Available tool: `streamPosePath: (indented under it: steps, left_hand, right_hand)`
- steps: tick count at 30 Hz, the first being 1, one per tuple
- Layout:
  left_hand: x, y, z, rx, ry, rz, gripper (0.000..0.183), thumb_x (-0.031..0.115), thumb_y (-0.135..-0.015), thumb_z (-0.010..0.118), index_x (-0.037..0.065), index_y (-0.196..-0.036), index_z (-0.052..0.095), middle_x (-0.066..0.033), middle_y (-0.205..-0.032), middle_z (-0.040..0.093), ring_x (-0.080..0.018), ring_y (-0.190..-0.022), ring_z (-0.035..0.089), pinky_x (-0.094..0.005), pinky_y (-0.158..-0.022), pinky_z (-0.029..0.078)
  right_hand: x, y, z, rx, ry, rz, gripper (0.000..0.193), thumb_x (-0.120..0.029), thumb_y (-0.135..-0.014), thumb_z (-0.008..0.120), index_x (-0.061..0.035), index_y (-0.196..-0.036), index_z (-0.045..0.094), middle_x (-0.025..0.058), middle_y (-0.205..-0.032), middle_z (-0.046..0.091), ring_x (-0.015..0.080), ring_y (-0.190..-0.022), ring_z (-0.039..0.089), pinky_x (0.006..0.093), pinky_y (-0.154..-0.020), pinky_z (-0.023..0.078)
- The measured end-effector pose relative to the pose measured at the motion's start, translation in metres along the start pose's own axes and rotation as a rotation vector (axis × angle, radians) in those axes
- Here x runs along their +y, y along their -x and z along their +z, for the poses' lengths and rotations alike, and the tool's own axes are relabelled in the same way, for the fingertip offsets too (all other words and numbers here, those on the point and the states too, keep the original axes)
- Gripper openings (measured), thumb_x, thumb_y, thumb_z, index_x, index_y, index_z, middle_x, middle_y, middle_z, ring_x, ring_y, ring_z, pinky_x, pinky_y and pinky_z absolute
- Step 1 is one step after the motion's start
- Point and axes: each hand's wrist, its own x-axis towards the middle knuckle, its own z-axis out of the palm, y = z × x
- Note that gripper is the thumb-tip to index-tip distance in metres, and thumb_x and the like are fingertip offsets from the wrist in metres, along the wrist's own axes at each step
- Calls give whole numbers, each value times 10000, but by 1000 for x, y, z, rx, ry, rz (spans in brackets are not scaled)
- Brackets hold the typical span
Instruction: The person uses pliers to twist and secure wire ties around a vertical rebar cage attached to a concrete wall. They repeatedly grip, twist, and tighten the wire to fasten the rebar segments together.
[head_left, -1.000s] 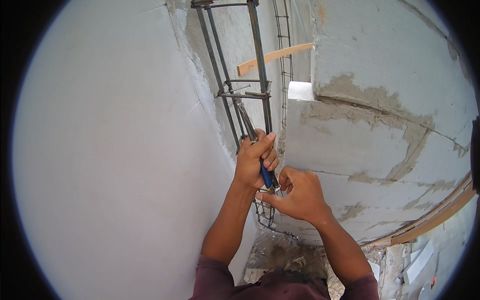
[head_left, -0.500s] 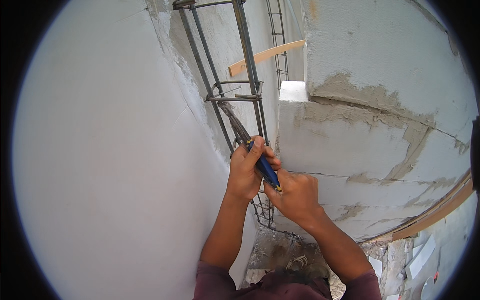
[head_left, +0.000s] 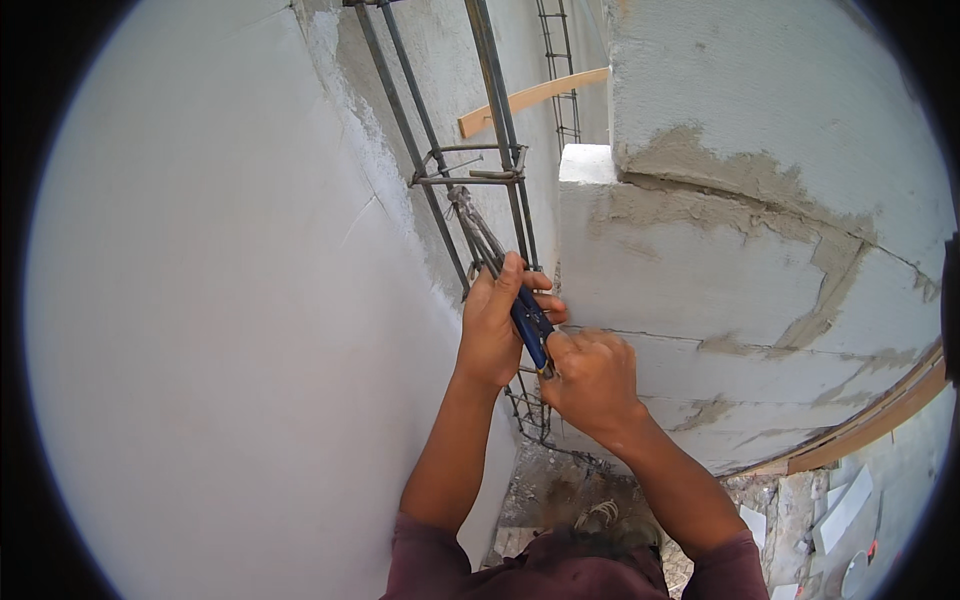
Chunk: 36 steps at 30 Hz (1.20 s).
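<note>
Both my hands are on a hand tool with blue handles (head_left: pixel 530 322), tilted up and to the left. My left hand (head_left: pixel 492 325) holds its upper part, thumb along it and some fingertips showing on the far side. My right hand (head_left: pixel 592 378), fingers curled, grips near its lower end. Beyond the left hand runs a slender grey bundle (head_left: pixel 478 228), like strands of wire; whether it belongs to the tool I cannot make out. Its rounded tip is just below a square tie (head_left: pixel 470 180) of the upright rebar cage (head_left: pixel 497 90).
A smooth white wall (head_left: pixel 240 300) stands close at the left. Light block wall (head_left: pixel 700 270) with mortar smears rises at the right. Behind are a wooden strip (head_left: pixel 535 97) and another rebar cage (head_left: pixel 560 70). Rubble (head_left: pixel 545 480) and white offcuts (head_left: pixel 843 510) lie below.
The cage and walls sit slightly higher in view. Both hands have risen a little with the tool. The right hand stays at the tool's lower end.
</note>
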Motion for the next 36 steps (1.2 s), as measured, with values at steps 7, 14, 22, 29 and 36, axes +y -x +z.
streamPosePath:
  steps: [7,14,22,29,36]
  left_hand:
    - [2,2,-4,-10,171,-16,248,309,-1076,547,130,-918,478,36,-677,386,-85,-508,436,-271,-476,425]
    - [-35,31,-12,-32,70,-82,306,366,-1076,528,62,-1086,496,-29,-732,474,-139,-554,508,-314,-530,480]
    - [-47,18,-21,71,-69,-88,229,288,-1040,620,98,-1076,497,28,-657,442,-82,-498,427,-257,-464,393]
    - [-49,33,-58,69,-602,181,191,228,-1017,619,50,-1053,560,-24,-753,599,-110,-686,582,-297,-605,469]
    - [-35,39,-75,12,-760,1,186,193,-1034,554,19,-971,575,18,-723,557,-89,-666,526,-296,-597,433]
  right_hand:
    - [12,14,-22,-177,-799,271,753,-432,-670,931,-51,-1191,544,123,-1095,650,263,-1062,651,392,-859,525]
    - [9,57,-3,-192,-990,470,943,-516,-715,906,-6,-1365,451,168,-1271,616,286,-1171,622,415,-951,513]
    - [4,20,2,1,-557,188,835,-445,-827,832,77,-1357,453,256,-1315,583,368,-1211,602,484,-1005,489]
    - [-28,-48,7,-47,-739,116,962,-469,-889,744,167,-1465,309,408,-1467,388,504,-1389,423,509,-1155,364]
    - [-30,-95,40,-96,-766,132,1066,-548,-847,749,182,-1484,305,406,-1380,497,486,-1349,487,560,-1165,327]
